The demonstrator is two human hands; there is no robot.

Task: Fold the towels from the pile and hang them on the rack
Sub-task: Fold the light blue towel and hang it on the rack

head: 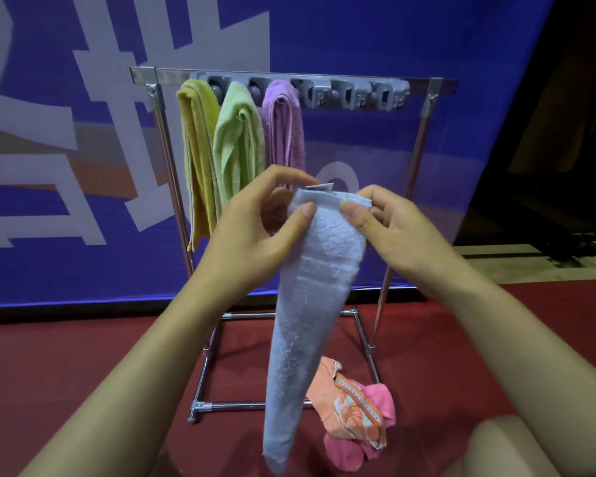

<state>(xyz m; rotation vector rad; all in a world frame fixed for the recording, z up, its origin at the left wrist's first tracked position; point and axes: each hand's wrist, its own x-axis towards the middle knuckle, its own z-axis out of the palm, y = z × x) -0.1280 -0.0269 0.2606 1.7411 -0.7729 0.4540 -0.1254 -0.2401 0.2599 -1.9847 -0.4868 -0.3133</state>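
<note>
Three towels hang on the rack [430, 86]: one yellow towel [197, 160], one green towel [238, 142] and one purple towel [285, 129]. One pale blue towel [310, 304] is held up in front of them, pinched at its top edge by two hands, the left hand [255, 232] and the right hand [389, 228]. Two more towels lie in a heap on the floor by the rack's base: one orange patterned towel [348, 404] and one pink towel [379, 401]. That makes six towels in all. The rack is one, with a single grey row of clips [358, 92] along its top bar; the exact number of clips cannot be told
</note>
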